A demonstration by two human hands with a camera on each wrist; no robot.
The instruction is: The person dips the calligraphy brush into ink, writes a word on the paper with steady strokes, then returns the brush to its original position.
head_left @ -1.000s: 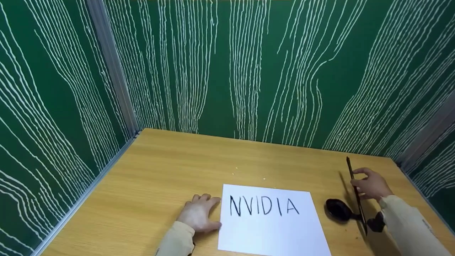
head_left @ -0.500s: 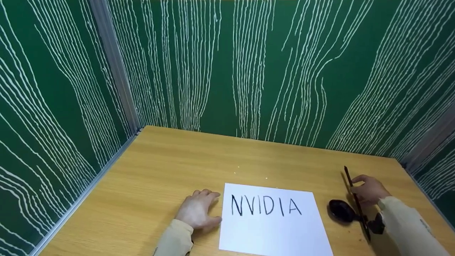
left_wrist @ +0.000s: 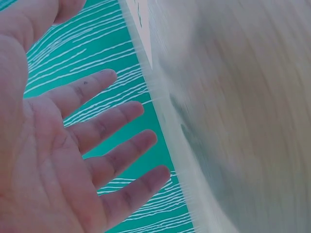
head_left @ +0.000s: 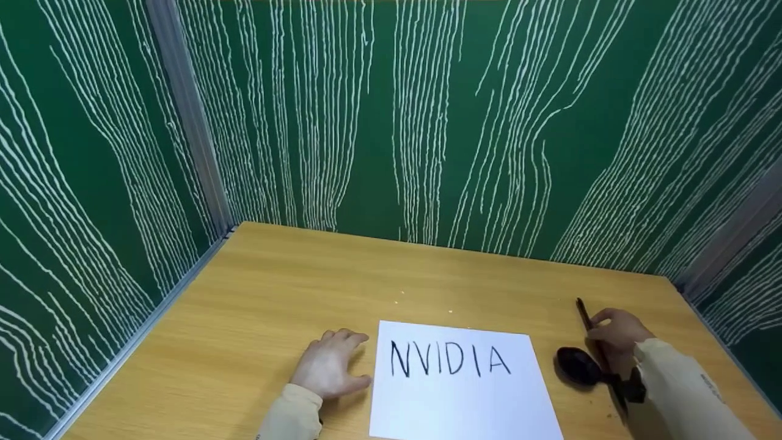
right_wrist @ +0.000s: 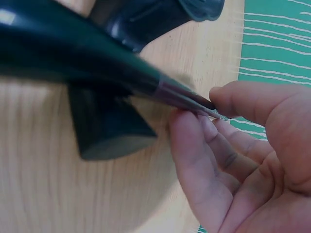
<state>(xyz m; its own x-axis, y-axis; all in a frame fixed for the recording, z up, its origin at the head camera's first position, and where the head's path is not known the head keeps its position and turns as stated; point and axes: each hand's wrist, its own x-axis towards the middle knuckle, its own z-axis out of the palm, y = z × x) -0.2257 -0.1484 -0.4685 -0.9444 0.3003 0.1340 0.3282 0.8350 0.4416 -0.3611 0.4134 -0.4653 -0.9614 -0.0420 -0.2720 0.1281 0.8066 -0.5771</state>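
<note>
A slim dark writing brush (head_left: 583, 313) slants low over the table at the right, across the narrow neck of a black round dish (head_left: 577, 366). My right hand (head_left: 620, 333) pinches its shaft; in the right wrist view thumb and fingertips meet on the thin part of the brush (right_wrist: 131, 77). My left hand (head_left: 330, 363) lies beside the left edge of a white paper sheet (head_left: 464, 403), fingers spread and holding nothing. Black letters reading NVIDIA stand on the sheet's upper half. The left wrist view shows the open palm of my left hand (left_wrist: 63, 150).
Behind the wooden table (head_left: 293, 275) rise green walls (head_left: 379, 153) with white wavy lines. Several small white specks lie beyond the sheet. A dark angular block (right_wrist: 109, 128), near the dish's neck, sits under the brush in the right wrist view.
My right hand has come down with the brush, from raised above the dish to close over its neck. My left hand has shifted slightly away from the sheet's edge.
</note>
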